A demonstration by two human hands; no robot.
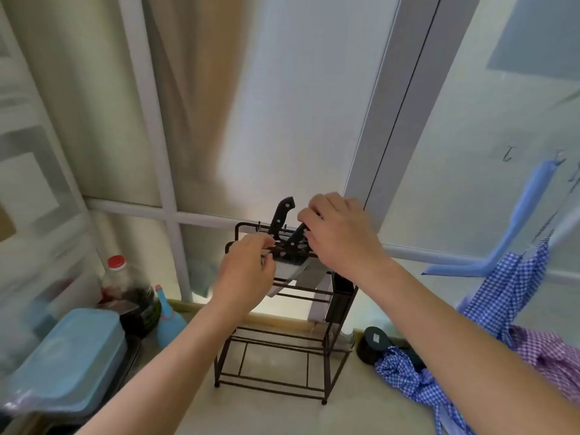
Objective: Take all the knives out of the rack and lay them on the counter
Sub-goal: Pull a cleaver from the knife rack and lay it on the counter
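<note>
The right hand (340,237) is closed around the black handle of a knife (295,238) that leans to the right in the rack (276,340). Its blade is still down in the slots. The left hand (248,277) is pinching the top bar of the rack with its fingers. Another knife (281,216) stands just beside the first one, and no hand is on its black handle. The rack is dark wire and stands on the pale counter (266,416). A blue box (69,356) and a bottle with a red cap (116,265) sit to the left. Blue checked cloth (408,375) lies to the right.
</note>
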